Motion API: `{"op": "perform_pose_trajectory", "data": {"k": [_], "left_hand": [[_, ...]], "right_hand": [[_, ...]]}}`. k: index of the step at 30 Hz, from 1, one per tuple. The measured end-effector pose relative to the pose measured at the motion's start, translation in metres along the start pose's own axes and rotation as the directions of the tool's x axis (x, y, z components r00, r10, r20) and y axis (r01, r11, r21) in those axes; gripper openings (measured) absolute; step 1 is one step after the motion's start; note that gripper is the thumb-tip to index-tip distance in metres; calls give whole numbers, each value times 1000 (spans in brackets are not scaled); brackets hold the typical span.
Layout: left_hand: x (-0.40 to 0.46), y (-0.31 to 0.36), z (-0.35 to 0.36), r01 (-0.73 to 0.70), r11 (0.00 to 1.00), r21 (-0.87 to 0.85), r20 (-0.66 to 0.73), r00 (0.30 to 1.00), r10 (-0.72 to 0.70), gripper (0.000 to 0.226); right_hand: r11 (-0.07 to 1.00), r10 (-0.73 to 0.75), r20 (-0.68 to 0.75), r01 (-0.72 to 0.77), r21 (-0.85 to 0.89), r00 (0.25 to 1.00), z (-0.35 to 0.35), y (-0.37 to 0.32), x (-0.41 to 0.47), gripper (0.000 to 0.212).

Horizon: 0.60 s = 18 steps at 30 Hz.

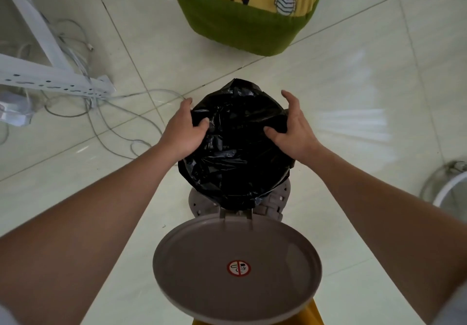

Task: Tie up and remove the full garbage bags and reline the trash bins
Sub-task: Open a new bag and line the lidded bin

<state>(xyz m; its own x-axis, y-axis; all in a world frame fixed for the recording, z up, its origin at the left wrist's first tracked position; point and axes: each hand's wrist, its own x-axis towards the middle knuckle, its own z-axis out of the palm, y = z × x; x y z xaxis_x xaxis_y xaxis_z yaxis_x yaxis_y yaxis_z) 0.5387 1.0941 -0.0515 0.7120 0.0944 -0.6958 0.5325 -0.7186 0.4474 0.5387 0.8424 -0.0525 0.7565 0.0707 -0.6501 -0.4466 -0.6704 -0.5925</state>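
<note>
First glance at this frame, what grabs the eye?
Dead centre, the black garbage bag stretched over the grey trash bin, with the left hand and right hand gripping its sides. Nearest the camera, the bin's open lid with a red no-smoking sticker. At the top, a green and yellow cartoon-print fabric basket on the tiled floor.

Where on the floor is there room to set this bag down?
Bare tile lies right of the black bag, between the right hand and the white ring. The left side is crowded with cables and a white rack.
</note>
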Motion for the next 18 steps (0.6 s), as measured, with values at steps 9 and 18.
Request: {"op": "perform_pose_trajectory", "data": {"k": [9,18], "left_hand": [[-54,-11,20,249,947,-201,18,968,-250,35],[-55,-25,26,258,890,-377,7,961,-276,59]], "right_hand": [[971,89,-70,-71,229,994,31,15,-63,102],[955,93,-89,-63,291,992,39,27,-64,100]]}}
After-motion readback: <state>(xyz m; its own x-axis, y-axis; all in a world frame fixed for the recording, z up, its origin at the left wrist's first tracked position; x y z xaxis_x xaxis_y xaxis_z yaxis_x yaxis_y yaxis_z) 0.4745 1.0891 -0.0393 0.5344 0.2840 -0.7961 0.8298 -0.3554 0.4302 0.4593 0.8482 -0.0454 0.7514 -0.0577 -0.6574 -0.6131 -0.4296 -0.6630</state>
